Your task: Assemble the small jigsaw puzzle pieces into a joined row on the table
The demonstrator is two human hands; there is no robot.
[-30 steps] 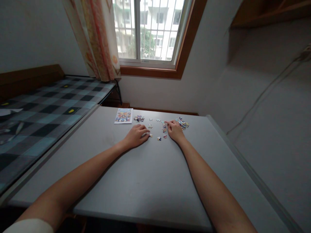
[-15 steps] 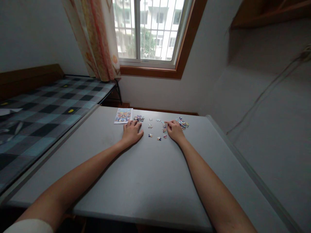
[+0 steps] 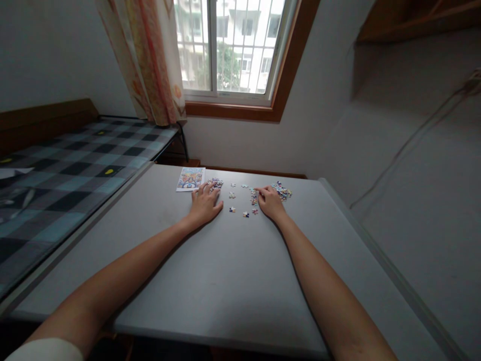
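Fingers spread, my left hand (image 3: 205,204) rests on the table at the near edge of a small heap of jigsaw pieces (image 3: 215,183), its fingertips partly over them. My right hand (image 3: 269,201) is closed, with the index finger reaching left to a jigsaw piece (image 3: 251,189) at the top of a short joined column of pieces (image 3: 254,198); thumb and other fingers are partly hidden. Between the hands, several pieces form a loose outline, among them a joined cluster (image 3: 232,195), a dark-and-yellow piece (image 3: 246,214) and a corner-side piece (image 3: 232,209).
A larger heap of jigsaw pieces (image 3: 282,191) lies just right of my right hand. The printed picture sheet (image 3: 191,178) sits at the back left of the grey table (image 3: 225,281). A bed with a checked cover (image 3: 90,165) stands left; a wall and window (image 3: 229,50) are beyond.
My left hand has shifted slightly right and up, with its fingers a little more spread. My right hand stays in place at the column of pieces.
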